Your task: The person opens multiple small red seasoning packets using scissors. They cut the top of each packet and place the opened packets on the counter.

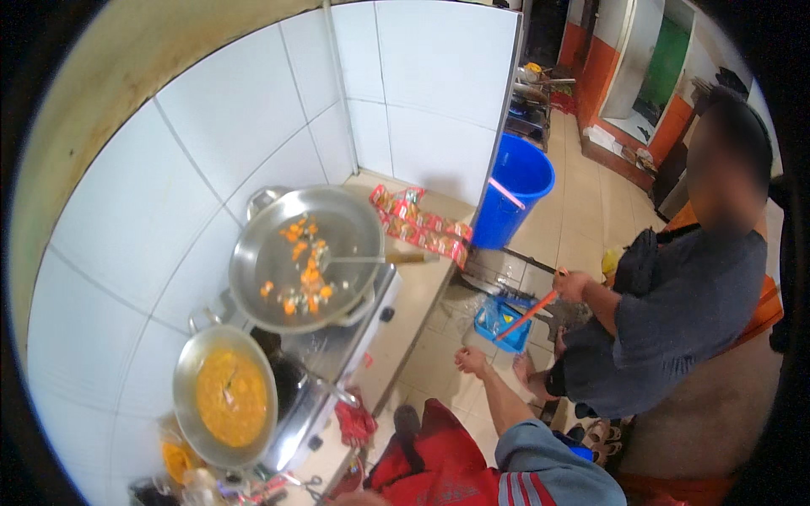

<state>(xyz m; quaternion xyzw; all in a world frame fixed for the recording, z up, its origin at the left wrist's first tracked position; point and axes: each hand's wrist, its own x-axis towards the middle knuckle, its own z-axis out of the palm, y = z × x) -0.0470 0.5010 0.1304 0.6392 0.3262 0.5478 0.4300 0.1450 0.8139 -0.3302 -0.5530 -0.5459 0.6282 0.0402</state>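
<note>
My right hand (pixel 471 360) is over the tiled floor, fingers loosely curled, nothing visible in it. My left hand is out of view; only a blurred skin-toned patch shows at the bottom edge. Before me, a wide metal wok (pixel 253 278) sits on a gas stove (pixel 373 329), holding chopped carrot (pixel 310 275) and small pale pieces. A wooden-handled spatula (pixel 405 259) rests across its rim. Beside it, a smaller metal wok (pixel 183 386) contains an orange-yellow stew (pixel 231 398). A strip of red sachets (pixel 424 234) lies on the counter behind the stove.
At right, another person (pixel 677 316) holds an orange stick (pixel 528 314) above a blue dustpan (pixel 503 326). A blue bucket (pixel 512 190) stands beyond the tiled partition. Scissors (pixel 308 486) and a red cloth (pixel 355 420) lie near the counter's front edge.
</note>
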